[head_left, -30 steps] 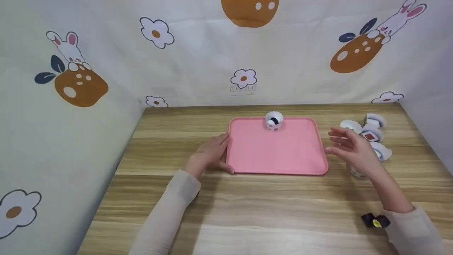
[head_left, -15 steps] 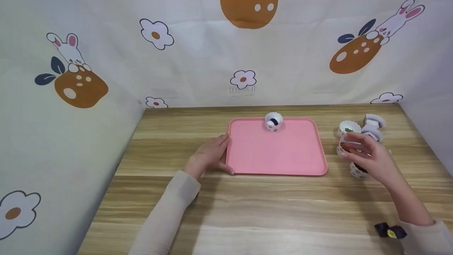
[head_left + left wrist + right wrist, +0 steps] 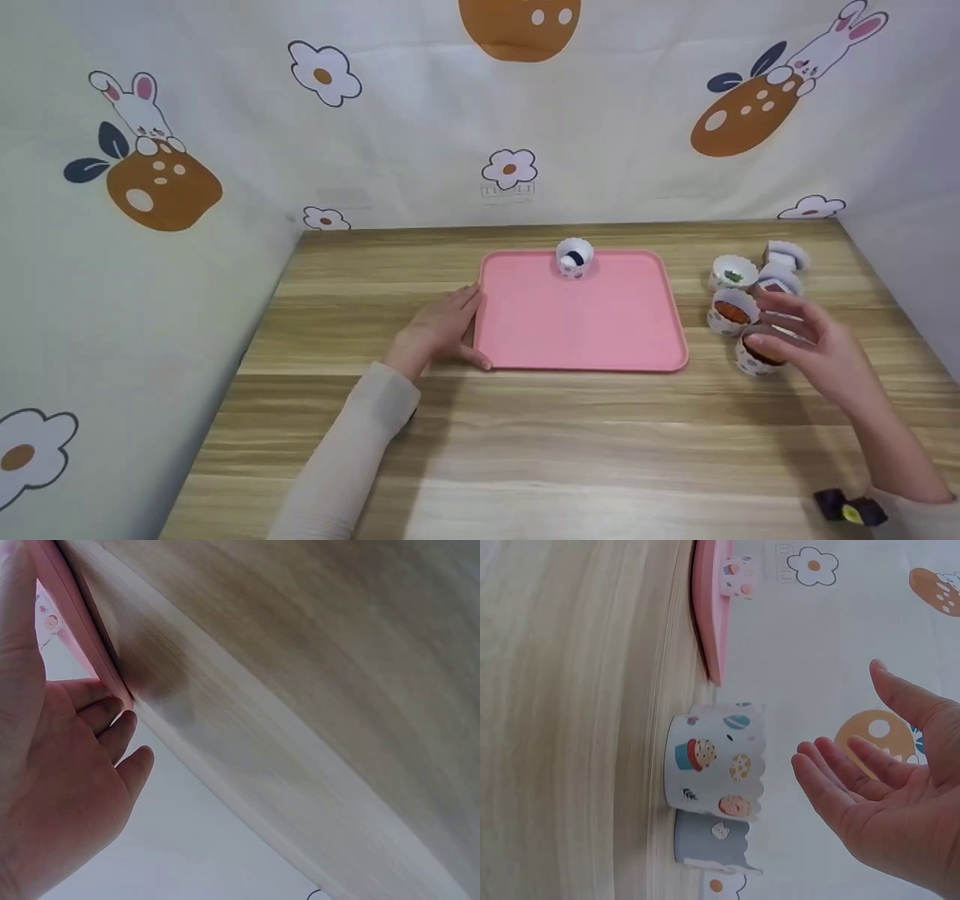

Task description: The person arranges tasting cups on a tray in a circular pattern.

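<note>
A pink tray [image 3: 577, 322] lies on the wooden table. My left hand [image 3: 439, 330] rests along its left edge, thumb at the front corner; in the left wrist view the fingertips touch the pink rim. To the right of the tray, my right hand [image 3: 817, 349] hovers beside several paper cups, fingers spread and holding nothing. Closest to its fingertips are a cup with dark contents [image 3: 756, 363] and a cup with an orange piece [image 3: 727, 324]. In the right wrist view, a scallop-edged cup [image 3: 712, 772] with cupcake prints stands below the fingers, apart from them.
A cup with a black-and-white piece [image 3: 574, 264] stands at the tray's back edge. Behind the orange piece's cup is a cup with green bits [image 3: 726, 279]. Greyish cups [image 3: 784, 259] lie tipped at the back right. A printed cloth [image 3: 420, 135] hangs behind the table.
My right hand has moved right, away from the tray's edge and over the cups, uncovering the orange piece's cup. The left hand stays on the tray.
</note>
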The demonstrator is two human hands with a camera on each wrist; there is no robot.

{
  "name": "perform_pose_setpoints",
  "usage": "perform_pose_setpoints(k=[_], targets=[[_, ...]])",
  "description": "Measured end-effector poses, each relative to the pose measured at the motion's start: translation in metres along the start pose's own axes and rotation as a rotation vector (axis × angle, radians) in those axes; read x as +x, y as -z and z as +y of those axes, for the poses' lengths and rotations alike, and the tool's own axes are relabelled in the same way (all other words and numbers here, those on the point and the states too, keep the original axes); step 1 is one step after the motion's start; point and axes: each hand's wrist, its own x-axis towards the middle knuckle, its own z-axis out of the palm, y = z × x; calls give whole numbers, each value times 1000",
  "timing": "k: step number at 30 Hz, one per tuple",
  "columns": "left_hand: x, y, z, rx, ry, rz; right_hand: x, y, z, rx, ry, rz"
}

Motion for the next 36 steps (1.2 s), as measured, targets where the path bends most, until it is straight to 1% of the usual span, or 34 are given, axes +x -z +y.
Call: perform_pose_setpoints(k=[6,9,15,22,24,30,36], targets=[[-2,1,1,-25,9,-9,-9,8,8,-11,-4,33],[-1,1,1,-22,11,-11,-12,11,12,-10,1,51],[0,0,0,-15,12,-3,-18,16,18,-8,-23,65],[1,-1,-1,13,-6,8,-24,17,27,41,9,70],[1,-1,-1,17,-8,11,-25,18,29,26,-3,71],[2,-1,-2,9,7,3,-28,20,34,-42,-77,61],[2,-2,-2,3,6,12,-31,23,37,-95,-112,33]])
